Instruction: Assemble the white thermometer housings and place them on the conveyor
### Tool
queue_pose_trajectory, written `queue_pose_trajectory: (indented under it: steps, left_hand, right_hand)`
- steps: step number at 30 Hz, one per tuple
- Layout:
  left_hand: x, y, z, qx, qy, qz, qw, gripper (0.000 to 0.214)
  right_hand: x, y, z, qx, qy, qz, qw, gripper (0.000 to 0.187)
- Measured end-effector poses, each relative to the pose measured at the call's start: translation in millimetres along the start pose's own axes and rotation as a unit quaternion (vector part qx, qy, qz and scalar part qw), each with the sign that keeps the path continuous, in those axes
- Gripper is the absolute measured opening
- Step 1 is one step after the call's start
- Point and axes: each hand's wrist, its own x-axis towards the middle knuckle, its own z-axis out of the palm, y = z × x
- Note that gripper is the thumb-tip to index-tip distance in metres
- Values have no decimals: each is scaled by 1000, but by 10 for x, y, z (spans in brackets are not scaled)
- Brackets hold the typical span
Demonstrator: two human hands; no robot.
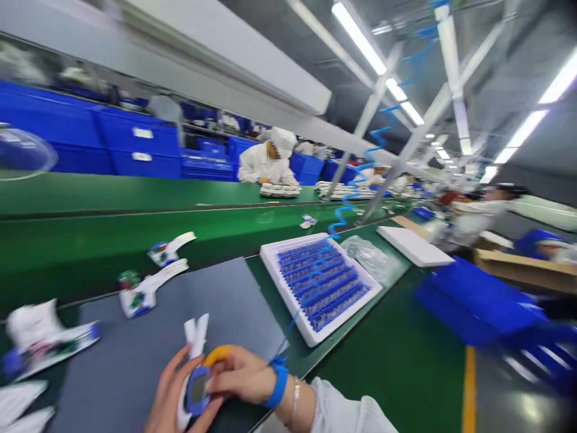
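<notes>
My left hand (pixel 169 394) is closed around the left side of a small blue device with a grey display window (pixel 197 390). White strips (pixel 197 334) stick up behind the device, between the fingers. My right hand (pixel 243 376) pinches the device's right edge, its thumb by the window. A yellow cover (pixel 219 355) sits on one right finger, and a blue strap (pixel 277 385) with a coiled cord rings that wrist. Both hands are above a dark grey mat (pixel 220 294). White pieces with blue and green parts (pixel 139 294) lie near the mat's far left edge.
Right of the mat stands a white foam tray (pixel 265 255) with rows of blue parts, beside a clear plastic bag (pixel 367 255). A green conveyor (pixel 90 234) runs beyond. Across it a person in white (pixel 270 159) works. Blue bins (pixel 478 300) stand at right.
</notes>
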Motion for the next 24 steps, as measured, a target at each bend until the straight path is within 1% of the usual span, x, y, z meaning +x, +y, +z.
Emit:
queue_pose_trajectory:
  steps: [2,3,5,7,11,14,16,21,24]
  left_hand:
    - [53,193,-67,-11,-33,1,999,42]
    - [92,268,-103,-17,-38,-3,999,41]
    - [158,368,-167,-39,-30,-13,999,43]
    - [183,417,-209,-59,-32,-24,997,45]
    - [162,431,-224,-76,-39,-39,996,48]
    - [167,416,-205,-69,-17,-26,997,50]
    - [182,401,-188,-64,-4,-18,998,50]
    - [188,337,-145,-81,50,0,995,52]
    - [174,292,-135,-87,63,4,994,51]
  right_hand:
    - [-37,-39,-2,25,-29,-32,999,46]
    - [-48,-67,-6,36,-41,-40,998,42]
    - [-62,-122,-8,48,-61,-47,996,37]
    - [-77,-158,4,53,-76,-48,995,34]
    - [-92,-181,22,33,-82,-50,995,32]
    - [-77,-200,6,12,-66,-42,997,34]
    - [-60,-224,1,7,-67,-31,997,36]
    - [-6,-253,42,35,-76,-19,996,40]
    - [30,-217,53,52,-81,-20,995,40]
